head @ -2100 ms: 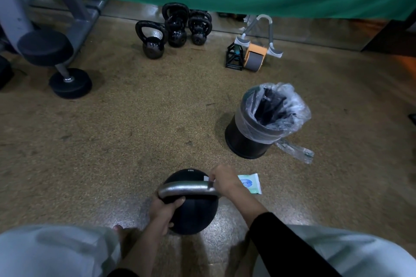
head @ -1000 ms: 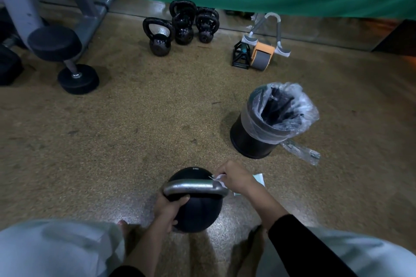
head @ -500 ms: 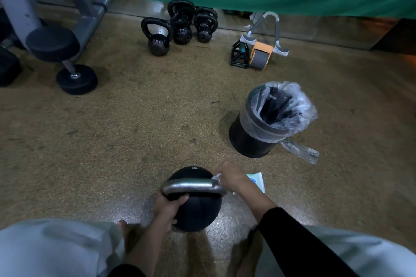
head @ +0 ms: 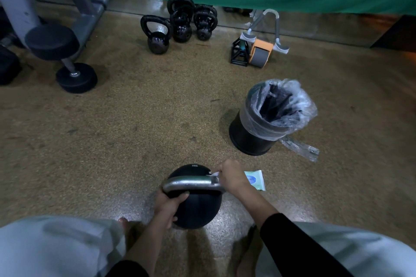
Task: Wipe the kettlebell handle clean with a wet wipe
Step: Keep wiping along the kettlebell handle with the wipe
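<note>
Between both hands (head: 167,206) (head: 231,177), kettlebell handle (head: 191,183)

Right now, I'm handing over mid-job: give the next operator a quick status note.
Left hand grips the kettlebell below the left end of its handle, steadying it.
Right hand pinches the wet wipe against the handle's right end.
Wipe pack lies just right; lined bin beyond.
Done: cannot tell how much is wiped.
Left: probably the rest of the handle.

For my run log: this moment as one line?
phase: wiping | left hand: holds kettlebell | right hand: holds wipe at right end of handle | pack: on floor, right of kettlebell
</note>
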The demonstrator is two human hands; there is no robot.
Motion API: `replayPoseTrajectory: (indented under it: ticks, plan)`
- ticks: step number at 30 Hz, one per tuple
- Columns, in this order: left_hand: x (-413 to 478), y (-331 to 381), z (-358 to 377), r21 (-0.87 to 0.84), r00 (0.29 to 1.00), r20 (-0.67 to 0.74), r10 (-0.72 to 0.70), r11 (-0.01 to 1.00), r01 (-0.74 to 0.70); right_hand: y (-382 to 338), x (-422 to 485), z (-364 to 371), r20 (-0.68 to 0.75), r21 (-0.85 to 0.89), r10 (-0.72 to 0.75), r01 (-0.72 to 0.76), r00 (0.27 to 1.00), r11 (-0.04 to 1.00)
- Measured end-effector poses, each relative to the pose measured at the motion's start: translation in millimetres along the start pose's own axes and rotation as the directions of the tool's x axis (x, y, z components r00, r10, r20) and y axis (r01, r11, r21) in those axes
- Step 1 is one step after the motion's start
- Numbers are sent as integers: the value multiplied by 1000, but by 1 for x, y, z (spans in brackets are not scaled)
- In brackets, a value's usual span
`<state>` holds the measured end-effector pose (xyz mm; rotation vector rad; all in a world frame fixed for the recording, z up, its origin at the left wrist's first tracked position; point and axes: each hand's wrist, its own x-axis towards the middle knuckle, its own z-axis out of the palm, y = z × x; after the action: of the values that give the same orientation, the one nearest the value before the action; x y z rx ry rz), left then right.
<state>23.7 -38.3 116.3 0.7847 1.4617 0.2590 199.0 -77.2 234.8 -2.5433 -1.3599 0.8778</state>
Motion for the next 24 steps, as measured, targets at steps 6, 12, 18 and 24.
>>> replayPoseTrajectory:
  ticks: [6,12,18,24]
  plan:
    - [1,2,-1,16,1000,-18,-3,1000,3,9,-23,15,-92,-37,-38,35,995,999]
    - [3,0,0,18,1000,-22,-18,1000,18,2,-11,11,-93,10,-14,15,996,1000]
    - [5,-2,-2,19,999,-30,-26,999,27,11,-24,17,-100,-69,-30,23,995,997]
    - [5,-3,0,8,1000,-25,-16,1000,16,3,-21,22,-140,-75,11,-21,990,997]
